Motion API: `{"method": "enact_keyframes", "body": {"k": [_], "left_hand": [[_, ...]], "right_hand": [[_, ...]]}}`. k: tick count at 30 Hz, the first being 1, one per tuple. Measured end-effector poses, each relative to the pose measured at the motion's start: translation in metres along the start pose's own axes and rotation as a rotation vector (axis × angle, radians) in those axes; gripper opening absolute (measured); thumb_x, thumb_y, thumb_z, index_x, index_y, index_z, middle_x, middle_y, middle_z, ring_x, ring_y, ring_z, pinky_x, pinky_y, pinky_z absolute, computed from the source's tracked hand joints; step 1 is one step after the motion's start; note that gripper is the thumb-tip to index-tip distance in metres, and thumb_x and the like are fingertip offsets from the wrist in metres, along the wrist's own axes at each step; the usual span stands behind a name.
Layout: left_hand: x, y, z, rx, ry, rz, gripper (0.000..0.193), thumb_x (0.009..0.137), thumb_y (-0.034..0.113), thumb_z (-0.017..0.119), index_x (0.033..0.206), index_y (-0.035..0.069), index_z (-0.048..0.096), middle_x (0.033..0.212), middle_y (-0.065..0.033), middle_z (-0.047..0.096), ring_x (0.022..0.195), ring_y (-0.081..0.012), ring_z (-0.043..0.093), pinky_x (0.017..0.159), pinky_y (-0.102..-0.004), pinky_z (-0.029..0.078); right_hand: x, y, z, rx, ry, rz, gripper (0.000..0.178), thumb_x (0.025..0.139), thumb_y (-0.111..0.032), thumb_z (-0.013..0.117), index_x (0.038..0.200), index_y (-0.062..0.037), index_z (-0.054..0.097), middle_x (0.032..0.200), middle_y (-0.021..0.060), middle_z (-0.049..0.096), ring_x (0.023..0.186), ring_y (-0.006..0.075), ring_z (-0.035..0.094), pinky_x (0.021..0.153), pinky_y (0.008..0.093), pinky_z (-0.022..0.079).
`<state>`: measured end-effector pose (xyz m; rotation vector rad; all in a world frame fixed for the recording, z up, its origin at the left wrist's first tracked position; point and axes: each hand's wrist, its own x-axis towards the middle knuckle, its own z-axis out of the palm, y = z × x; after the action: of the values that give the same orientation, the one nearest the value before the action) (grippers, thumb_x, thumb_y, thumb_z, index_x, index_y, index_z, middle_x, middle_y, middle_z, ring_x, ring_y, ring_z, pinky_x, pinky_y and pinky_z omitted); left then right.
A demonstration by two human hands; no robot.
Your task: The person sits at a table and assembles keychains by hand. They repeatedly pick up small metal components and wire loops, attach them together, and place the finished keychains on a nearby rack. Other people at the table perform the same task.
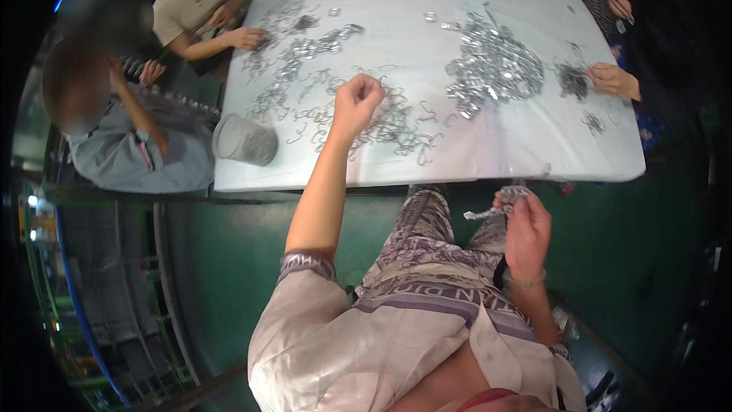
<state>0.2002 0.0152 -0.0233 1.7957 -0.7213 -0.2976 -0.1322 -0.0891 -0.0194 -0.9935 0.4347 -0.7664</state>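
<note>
Right hand [526,230] low at five o'clock, pinched on a short chain of metal clips [494,210] kept over the lap. Left hand [357,103] bunched among loose wire hooks [396,126], perhaps gripping one. Clear cup [244,140] at nine, clip heap [494,69] at one, co-workers' hands [614,80] beyond.

The counter [534,145] wears a smooth, matt white sheet, strewn with shiny bare-metal wire hooks [396,126] and a glittering heap of metal clips [492,69]. At its left edge stands a translucent plastic cup [242,140]. The right hand [526,229] holds a glossy metal strip [488,212].
</note>
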Motion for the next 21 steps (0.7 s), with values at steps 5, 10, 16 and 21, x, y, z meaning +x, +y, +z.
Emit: {"method": "enact_keyframes", "body": {"k": [5, 10, 16, 21], "left_hand": [[-0.094, 0.085, 0.065, -0.295, -0.251, 0.325, 0.004, 0.077, 0.000, 0.060, 0.078, 0.003, 0.057, 0.080, -0.0042, 0.057, 0.077, -0.0126, 0.052, 0.071, -0.0256, 0.041], [-0.129, 0.115, 0.096, -0.134, -0.256, 0.453, 0.011, 0.072, 0.000, 0.062, 0.080, 0.004, 0.056, 0.079, -0.0076, 0.054, 0.077, -0.0238, 0.051, 0.071, -0.0319, 0.038], [-0.141, 0.117, 0.105, 0.141, -0.128, 0.539, 0.015, 0.069, 0.002, 0.064, 0.081, 0.006, 0.055, 0.078, -0.0066, 0.051, 0.073, -0.0244, 0.047, 0.067, -0.0344, 0.033], [-0.146, 0.117, 0.108, 0.207, -0.079, 0.550, 0.016, 0.069, 0.002, 0.065, 0.081, 0.006, 0.055, 0.079, -0.0060, 0.051, 0.073, -0.0240, 0.047, 0.067, -0.0345, 0.032]], "right_hand": [[-0.001, 0.006, 0.002, -0.070, 0.018, -0.018, 0.022, 0.094, -0.006, 0.053, 0.108, 0.0080, 0.061, 0.096, 0.0098, 0.067, 0.087, 0.0142, 0.062, 0.082, 0.0275, 0.048], [-0.004, -0.003, 0.009, -0.176, 0.021, -0.034, 0.021, 0.094, -0.009, 0.054, 0.108, 0.0049, 0.062, 0.097, 0.0061, 0.066, 0.087, 0.0100, 0.059, 0.080, 0.0242, 0.047], [-0.008, -0.003, 0.013, -0.339, 0.043, -0.103, 0.019, 0.094, -0.009, 0.055, 0.105, 0.0036, 0.064, 0.096, 0.0041, 0.065, 0.087, 0.0083, 0.056, 0.078, 0.0233, 0.045], [-0.008, -0.004, 0.014, -0.440, 0.049, -0.139, 0.018, 0.093, -0.008, 0.056, 0.104, 0.0038, 0.064, 0.096, 0.0068, 0.066, 0.086, 0.0101, 0.058, 0.076, 0.0236, 0.046]]}}
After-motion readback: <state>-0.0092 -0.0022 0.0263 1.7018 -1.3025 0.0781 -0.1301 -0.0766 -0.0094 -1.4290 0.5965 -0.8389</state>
